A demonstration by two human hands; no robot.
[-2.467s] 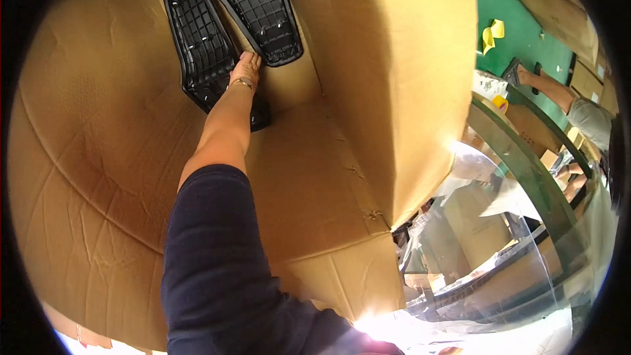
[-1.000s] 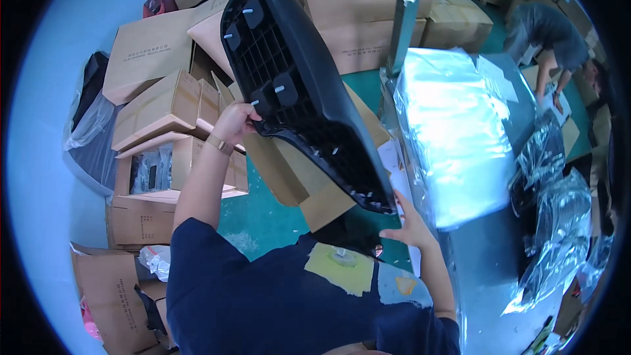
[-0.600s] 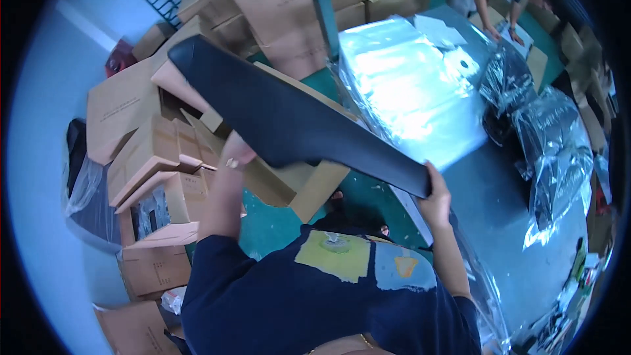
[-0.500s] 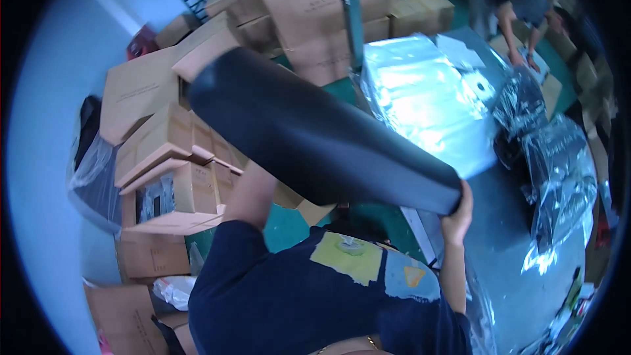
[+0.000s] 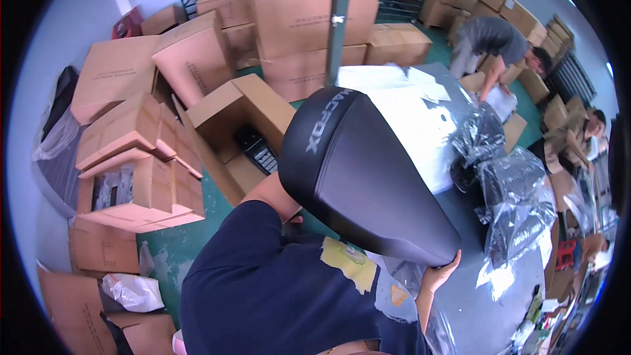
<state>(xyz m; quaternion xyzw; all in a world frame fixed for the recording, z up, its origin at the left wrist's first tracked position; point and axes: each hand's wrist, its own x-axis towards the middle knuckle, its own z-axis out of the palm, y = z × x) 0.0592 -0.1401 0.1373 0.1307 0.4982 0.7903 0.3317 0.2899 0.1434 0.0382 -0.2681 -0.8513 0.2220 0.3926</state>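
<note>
A black padded bike seat (image 5: pixel 368 184), broad and rounded at one end and narrow at the other, is held up in front of my chest. Pale lettering runs along its broad end. My right hand (image 5: pixel 442 273) grips the narrow tip at the lower right, fingers curled against its edge. My left forearm (image 5: pixel 275 192) reaches up to the broad end, and the hand supports it from beneath, mostly hidden by the seat. To the left is an open carton (image 5: pixel 227 108) with a dark, ribbed object (image 5: pixel 255 148) inside.
A grey worktable (image 5: pixel 490 302) at right carries white wrapping sheets (image 5: pixel 411 125) and clear-bagged black items (image 5: pixel 516 200). Stacked cartons (image 5: pixel 135 151) stand left, more (image 5: pixel 309 20) behind a green post (image 5: pixel 338 20). One person (image 5: pixel 493 43) bends over at far right; another (image 5: pixel 572 138) is nearer.
The seat has turned from lying diagonally to showing its top and broad end. It and my hands have shifted lower. The view has swung, bringing the open carton into sight.
</note>
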